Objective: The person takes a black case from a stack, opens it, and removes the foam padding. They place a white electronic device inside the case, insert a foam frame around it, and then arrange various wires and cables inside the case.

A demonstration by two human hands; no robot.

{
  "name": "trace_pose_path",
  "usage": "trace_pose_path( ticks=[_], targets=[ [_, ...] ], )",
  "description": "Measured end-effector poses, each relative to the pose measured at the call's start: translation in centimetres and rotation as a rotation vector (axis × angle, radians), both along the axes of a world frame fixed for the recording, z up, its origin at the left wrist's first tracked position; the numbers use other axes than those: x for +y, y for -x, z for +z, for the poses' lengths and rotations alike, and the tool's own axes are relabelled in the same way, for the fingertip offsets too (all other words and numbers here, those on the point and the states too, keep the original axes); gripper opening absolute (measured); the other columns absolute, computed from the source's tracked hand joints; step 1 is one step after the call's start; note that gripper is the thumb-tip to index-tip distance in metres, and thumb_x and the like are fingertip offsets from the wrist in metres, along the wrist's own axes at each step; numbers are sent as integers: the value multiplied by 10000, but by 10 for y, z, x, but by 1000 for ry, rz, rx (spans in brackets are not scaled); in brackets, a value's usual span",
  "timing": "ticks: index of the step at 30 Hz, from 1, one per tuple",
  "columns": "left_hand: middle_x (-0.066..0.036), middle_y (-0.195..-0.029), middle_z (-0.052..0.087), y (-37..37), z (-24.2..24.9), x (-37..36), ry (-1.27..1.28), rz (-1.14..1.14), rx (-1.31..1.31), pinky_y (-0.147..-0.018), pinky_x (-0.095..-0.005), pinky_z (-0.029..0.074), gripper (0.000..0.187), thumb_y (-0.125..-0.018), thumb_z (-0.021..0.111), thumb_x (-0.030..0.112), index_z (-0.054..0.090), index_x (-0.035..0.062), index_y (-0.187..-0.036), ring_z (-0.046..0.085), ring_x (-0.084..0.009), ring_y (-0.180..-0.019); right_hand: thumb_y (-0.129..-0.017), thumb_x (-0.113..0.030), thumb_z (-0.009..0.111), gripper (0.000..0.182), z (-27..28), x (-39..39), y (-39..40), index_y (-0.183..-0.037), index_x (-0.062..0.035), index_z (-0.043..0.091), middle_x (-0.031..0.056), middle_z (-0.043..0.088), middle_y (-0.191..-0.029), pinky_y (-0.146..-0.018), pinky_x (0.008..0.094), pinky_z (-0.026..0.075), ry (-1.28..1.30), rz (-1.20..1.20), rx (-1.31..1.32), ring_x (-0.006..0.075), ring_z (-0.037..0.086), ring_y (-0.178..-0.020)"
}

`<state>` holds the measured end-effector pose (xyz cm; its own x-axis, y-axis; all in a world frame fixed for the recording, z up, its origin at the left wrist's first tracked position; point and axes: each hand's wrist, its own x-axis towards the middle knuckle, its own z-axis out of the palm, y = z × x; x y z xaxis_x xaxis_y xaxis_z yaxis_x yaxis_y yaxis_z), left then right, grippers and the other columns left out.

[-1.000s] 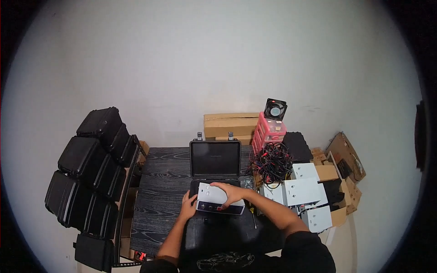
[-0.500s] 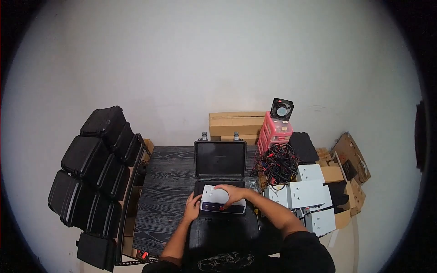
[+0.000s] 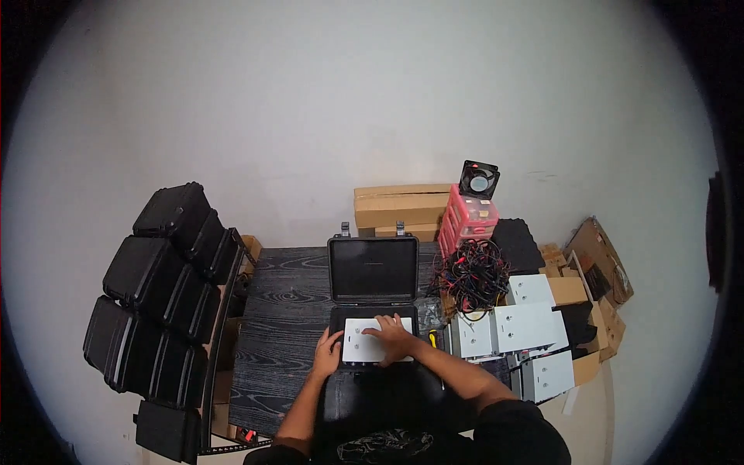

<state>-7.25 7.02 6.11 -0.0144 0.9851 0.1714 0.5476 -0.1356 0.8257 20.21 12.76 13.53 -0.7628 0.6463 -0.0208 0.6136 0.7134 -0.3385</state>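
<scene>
A white metal box (image 3: pixel 355 350) lies flat in the lower half of an open black hard case (image 3: pixel 335 316), its plain top with small round fittings facing up. My right hand (image 3: pixel 394 341) is spread over the box's right part, fingers and thumb apart on its top. At the case's left side, my left hand (image 3: pixel 326 356) grips the rim, thumb toward the box and fingers along the outside. The lid (image 3: pixel 373 270) stands raised behind, with two latches on its upper edge. The box's front panel is now mostly hidden from view.
Black hard cases (image 3: pixel 139 267) are stacked on a rack at left. At right are a yellow-handled screwdriver (image 3: pixel 433 339), more white boxes (image 3: pixel 523 327), tangled cables (image 3: pixel 474 275) and a pink drawer unit (image 3: pixel 457 225) topped by a fan (image 3: pixel 479 180). Cardboard boxes (image 3: pixel 403 208) stand behind.
The white box has gone from tilted, its dark front panel showing, to flat inside the case. My right hand has shifted from its front edge onto its top; my left hand stays at the rim.
</scene>
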Motion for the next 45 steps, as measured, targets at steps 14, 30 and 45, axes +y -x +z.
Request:
trace_pose_path(
  ticks=[14,30,45],
  targets=[
    [-262,-1615,360,-5,18,-6,-117,-35,219,-1214,-527,310,477,-930,697,223,640,120,-1393,356,-438,-1487,-535,-491,931,1134,-10,-7,2,-1534,-252,451,289,369,-1529,-1157,737,234,-115,-5,-58,482,340,-1453],
    [-135,-1612,403,-51,66,29,-40,-520,893,-1139,-814,139,1250,-568,848,686,378,151,-1595,320,-333,-1529,-881,-271,733,399,-44,-60,-29,-1235,-112,637,130,625,-1276,-1043,524,442,-144,-38,124,347,606,-1203],
    [-228,-1445,527,-85,108,70,167,-743,1092,-1188,-714,238,1292,-481,890,591,393,142,-1586,585,-414,-1282,-878,-233,731,265,-11,-115,-82,-1038,-22,715,153,631,-1148,-935,444,534,-136,-298,229,351,603,-1096]
  ],
)
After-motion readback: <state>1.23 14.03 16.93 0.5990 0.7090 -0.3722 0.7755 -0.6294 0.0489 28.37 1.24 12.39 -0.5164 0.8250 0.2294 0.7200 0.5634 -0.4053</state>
